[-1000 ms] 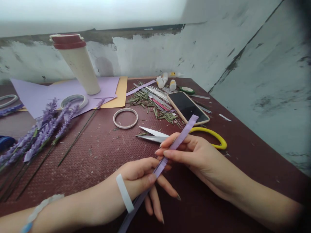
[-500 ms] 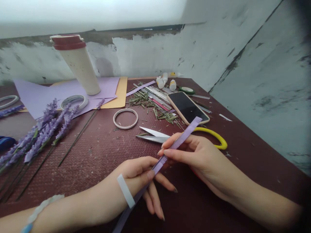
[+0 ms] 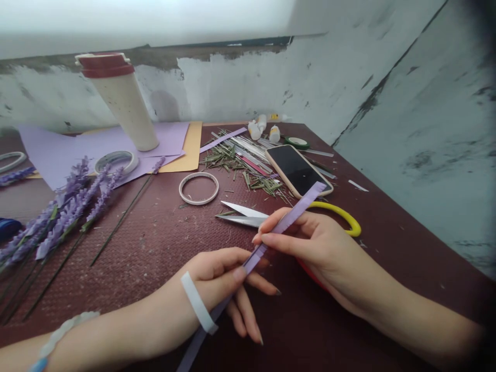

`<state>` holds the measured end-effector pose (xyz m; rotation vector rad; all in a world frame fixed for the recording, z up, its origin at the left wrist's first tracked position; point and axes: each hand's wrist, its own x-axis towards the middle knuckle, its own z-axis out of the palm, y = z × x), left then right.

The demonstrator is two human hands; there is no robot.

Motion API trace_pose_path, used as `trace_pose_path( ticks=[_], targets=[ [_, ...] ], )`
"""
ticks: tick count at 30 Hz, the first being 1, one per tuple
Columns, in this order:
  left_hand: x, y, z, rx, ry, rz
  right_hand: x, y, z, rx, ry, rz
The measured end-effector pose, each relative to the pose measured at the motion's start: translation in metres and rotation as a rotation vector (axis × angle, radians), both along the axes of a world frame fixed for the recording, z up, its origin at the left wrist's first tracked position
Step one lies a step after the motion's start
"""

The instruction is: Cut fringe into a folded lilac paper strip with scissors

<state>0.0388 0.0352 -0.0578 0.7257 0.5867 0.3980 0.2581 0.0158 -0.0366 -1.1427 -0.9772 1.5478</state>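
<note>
Both hands pinch one long purple paper strip [image 3: 289, 217] just above a dark red table [image 3: 163, 237]. The left hand [image 3: 227, 284] grips its lower part between thumb and forefinger, other fingers loosely spread. The right hand [image 3: 306, 240] nips it higher, beside scissors [image 3: 248, 215].

Lilac paper strip [image 3: 294, 213], yellow-handled scissors [image 3: 341, 214], maroon textured surface [image 3: 163, 232], red-lidded cream cup [image 3: 124, 103], purple flower stems [image 3: 65, 209].

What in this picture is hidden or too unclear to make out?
- Purple paper strip: its lower end runs off the bottom edge, partly behind the left hand.
- Scissors: the middle is behind the right hand.
- Small bottles: labels too small to read.
- Blue thing: cut off by the left edge.
</note>
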Motion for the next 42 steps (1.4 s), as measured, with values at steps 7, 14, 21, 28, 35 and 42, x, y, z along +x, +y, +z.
trace_pose_path(
  ticks=[7, 14, 21, 28, 35, 42],
  targets=[
    [-0.002, 0.006, -0.006, -0.012, -0.079, -0.052, 0.0, 0.003, 0.0, -0.018, -0.025, -0.036],
    [-0.004, 0.005, -0.007, 0.024, -0.015, -0.065, -0.002, 0.002, 0.001, -0.043, 0.009, -0.05],
    [-0.003, 0.005, -0.014, 0.023, -0.057, -0.073, -0.002, 0.003, -0.001, -0.042, 0.006, -0.056],
    [-0.003, 0.005, -0.015, 0.02, -0.05, -0.064, -0.002, 0.002, 0.002, -0.027, -0.06, -0.047],
    [-0.002, 0.003, -0.005, -0.056, -0.047, -0.027, -0.002, 0.002, 0.002, -0.012, -0.046, -0.048],
    [0.0, 0.0, -0.011, 0.002, -0.012, 0.065, 0.0, 0.004, 0.0, 0.034, -0.054, 0.0]
  ],
)
